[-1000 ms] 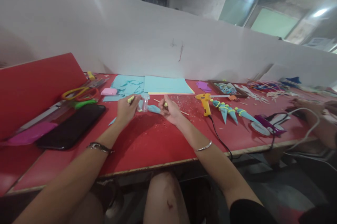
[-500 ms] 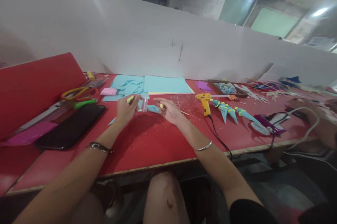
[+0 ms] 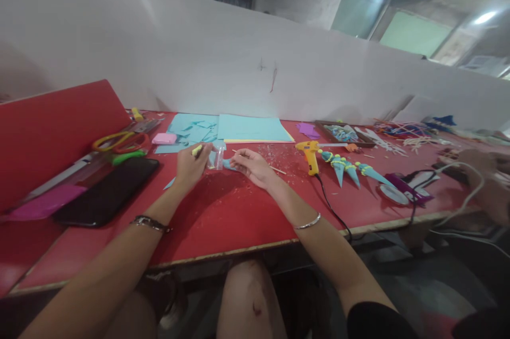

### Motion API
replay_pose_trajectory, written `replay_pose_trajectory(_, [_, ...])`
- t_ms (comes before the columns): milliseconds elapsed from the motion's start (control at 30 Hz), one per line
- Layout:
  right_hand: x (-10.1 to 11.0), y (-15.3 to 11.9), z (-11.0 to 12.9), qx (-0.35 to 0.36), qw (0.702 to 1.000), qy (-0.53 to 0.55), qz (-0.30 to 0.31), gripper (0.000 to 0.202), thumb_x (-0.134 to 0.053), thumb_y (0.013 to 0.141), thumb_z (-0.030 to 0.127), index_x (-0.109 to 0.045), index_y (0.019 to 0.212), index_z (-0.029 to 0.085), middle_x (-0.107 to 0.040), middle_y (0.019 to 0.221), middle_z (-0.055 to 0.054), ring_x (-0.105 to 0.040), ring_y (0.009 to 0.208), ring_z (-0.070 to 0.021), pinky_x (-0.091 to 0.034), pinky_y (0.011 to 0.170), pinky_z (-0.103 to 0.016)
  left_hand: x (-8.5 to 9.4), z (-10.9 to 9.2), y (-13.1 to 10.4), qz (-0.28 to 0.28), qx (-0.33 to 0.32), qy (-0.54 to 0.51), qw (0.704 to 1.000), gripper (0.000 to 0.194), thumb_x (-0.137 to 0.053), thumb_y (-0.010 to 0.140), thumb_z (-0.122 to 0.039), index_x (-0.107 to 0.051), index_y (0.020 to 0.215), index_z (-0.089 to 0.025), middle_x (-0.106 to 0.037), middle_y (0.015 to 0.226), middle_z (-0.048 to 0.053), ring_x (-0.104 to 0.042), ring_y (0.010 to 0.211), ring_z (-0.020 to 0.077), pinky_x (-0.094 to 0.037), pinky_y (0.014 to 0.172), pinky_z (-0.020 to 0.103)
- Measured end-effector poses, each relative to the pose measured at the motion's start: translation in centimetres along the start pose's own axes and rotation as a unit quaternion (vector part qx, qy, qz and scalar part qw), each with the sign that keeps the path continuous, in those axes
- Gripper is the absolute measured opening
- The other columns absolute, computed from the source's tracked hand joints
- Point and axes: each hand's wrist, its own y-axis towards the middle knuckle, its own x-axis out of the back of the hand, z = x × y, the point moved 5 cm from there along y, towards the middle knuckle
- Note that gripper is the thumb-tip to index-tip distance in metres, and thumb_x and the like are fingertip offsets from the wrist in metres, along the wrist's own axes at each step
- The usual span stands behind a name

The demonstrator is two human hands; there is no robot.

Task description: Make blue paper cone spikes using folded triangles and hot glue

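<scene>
My left hand [image 3: 193,164] is closed around a soft-looking yellow lump [image 3: 196,151], like modelling clay, which shows above the fingers. My right hand [image 3: 255,169] is turned partly palm up with its thumb and fingertips pinched together; whatever is between them is hidden. Just behind the fingers of my right hand lies a light blue piece [image 3: 228,163], mostly covered. A small clear plastic bag [image 3: 217,159] is on the red table between my two hands. A thin wooden stick [image 3: 278,170] rests just right of my right hand.
A yellow glue gun [image 3: 311,157] and blue paper cones with yellow beads [image 3: 341,164] lie to the right. At left are a black phone [image 3: 107,190], scissors [image 3: 113,141] and a pink block [image 3: 164,138]. Blue sheets [image 3: 253,128] lie behind. A co-worker's hand [image 3: 488,179] is at far right.
My right hand's fingers have curled and pinched together, and the small yellow piece seen in them before is now out of sight. My left hand has barely moved.
</scene>
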Motion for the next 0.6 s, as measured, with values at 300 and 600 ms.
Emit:
replay_pose_trajectory(300, [0.4, 0.2, -0.2, -0.015, 0.991, -0.123, -0.058, 0.015, -0.042, 0.076, 0.013, -0.056, 0.082, 0.017, -0.053, 0.070, 0.003, -0.049, 0.054, -0.0043, -0.038, 0.053, -0.018, -0.8, 0.0, -0.3, 0.044, 0.031, -0.090, 0.994, 0.037, -0.037, 0.086, -0.046, -0.058, 0.074, -0.018, -0.046, 0.043, -0.003, -0.039, 0.032, 0.0092, -0.029, 0.037, 0.023])
replay_pose_trajectory(600, [-0.4, 0.4, 0.4, 0.061, 0.969, -0.239, -0.031, 0.025, -0.038, 0.065, 0.010, -0.055, 0.081, 0.018, -0.045, 0.069, 0.004, -0.033, 0.052, -0.0066, -0.027, 0.051, -0.021, -1.1, -0.3, -0.2, 0.056, 0.029, -0.135, 0.989, 0.036, -0.034, 0.088, -0.045, -0.055, 0.092, -0.017, -0.049, 0.047, -0.004, -0.045, 0.034, 0.0102, -0.036, 0.037, 0.022])
